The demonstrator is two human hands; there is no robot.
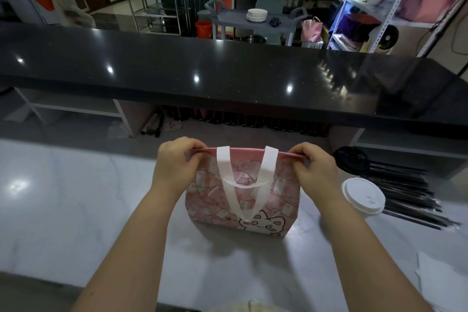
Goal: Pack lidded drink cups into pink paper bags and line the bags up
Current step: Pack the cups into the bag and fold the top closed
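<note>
The pink paper bag [241, 192] stands upright on the pale bench [76, 210], left hand [174, 167] and right hand [314, 172] pinching its top corners, apparently opening it for the white-lidded cup [363, 196] just beside.

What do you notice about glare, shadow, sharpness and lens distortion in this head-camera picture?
Head view: bright ceiling-light spots glare on the black counter; a paler sheen lies on the white worktop; the pink bag casts a soft shadow toward the viewer; the wide lens bows the counter's edge; the bag between the left hand and right hand is sharp, while the far shelves are blurred.
</note>
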